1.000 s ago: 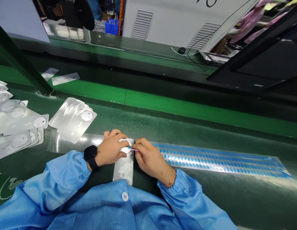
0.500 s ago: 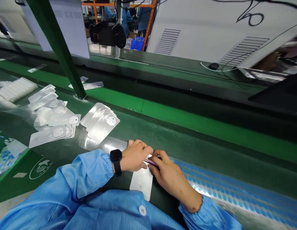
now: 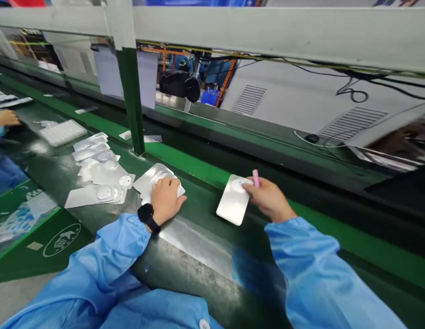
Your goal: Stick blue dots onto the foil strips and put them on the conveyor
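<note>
Both hands have moved apart since before. On the green worktop (image 3: 195,171), the left hand (image 3: 166,201) now lies flat on a pile of silver cards (image 3: 153,177), with a black watch (image 3: 147,217) on its wrist. The right hand (image 3: 270,197) pinches a pink stick (image 3: 255,178), just beside a lone silver card (image 3: 233,201). Another person's hand (image 3: 4,119) rests far left.

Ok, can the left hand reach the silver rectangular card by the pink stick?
Likely yes: nothing stands between the left hand and the silver card; the right hand sits only at its far edge.
</note>
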Motion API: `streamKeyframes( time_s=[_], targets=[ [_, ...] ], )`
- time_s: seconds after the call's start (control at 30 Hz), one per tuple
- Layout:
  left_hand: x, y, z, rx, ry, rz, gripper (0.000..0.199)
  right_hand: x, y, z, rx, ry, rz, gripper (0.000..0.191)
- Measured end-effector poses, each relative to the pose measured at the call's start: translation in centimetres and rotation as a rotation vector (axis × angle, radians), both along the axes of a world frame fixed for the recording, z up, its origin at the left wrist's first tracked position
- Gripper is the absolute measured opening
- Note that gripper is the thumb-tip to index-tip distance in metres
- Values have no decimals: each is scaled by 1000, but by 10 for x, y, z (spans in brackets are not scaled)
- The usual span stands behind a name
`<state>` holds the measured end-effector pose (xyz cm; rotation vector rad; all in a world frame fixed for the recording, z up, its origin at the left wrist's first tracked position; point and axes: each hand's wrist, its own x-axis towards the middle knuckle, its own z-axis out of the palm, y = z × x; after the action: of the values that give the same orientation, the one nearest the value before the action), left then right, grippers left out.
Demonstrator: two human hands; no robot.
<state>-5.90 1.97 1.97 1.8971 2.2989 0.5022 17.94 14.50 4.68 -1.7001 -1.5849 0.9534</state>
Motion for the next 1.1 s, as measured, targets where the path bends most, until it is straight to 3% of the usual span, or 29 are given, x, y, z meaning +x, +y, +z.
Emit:
streamKeyframes(
  time_s=[0.1, 0.2, 0.33, 0.43, 0.5, 0.57, 0.6, 0.67, 0.77, 0.93, 1.0, 1.1],
  targets=[
    [-25, 13, 1, -210, 72, 136, 52, -3, 34, 19, 153, -152, -204, 22],
    [-33, 22, -6, -269, 72, 178, 56, -1, 32, 20, 170, -172, -156, 22],
    [-34, 24, -1, -283, 66, 171, 56, 11, -12, 11, 131, -51, -113, 23],
    [-38, 16, 20, -271, 41, 87, 44, 23, -52, 5, 60, 317, -86, 22],
    [-44, 11, 34, -197, -35, 64, 48, 32, -75, -3, 54, 517, -40, 26],
    [-46, 7, 43, -128, -138, 79, 57, 42, -96, -14, 67, 518, -24, 30],
    [-43, 3, 45, -104, -212, 16, 58, 46, -106, -20, 45, 477, -5, 32],
    [-26, -7, 42, -112, -333, -110, 56, 53, -123, -31, -57, 395, 52, 36],
    [15, -23, 21, -141, -439, -289, 48, 54, -137, -45, -227, 366, 135, 37],
    [60, -36, -17, -230, -419, -357, 43, 44, -134, -60, -285, 408, 75, 29],
    [62, -39, -19, -257, -356, -369, 41, 42, -132, -64, -290, 398, 39, 23],
    [60, -44, -9, -349, -210, -405, 41, 42, -130, -68, -294, 367, 33, 18]
  ],
)
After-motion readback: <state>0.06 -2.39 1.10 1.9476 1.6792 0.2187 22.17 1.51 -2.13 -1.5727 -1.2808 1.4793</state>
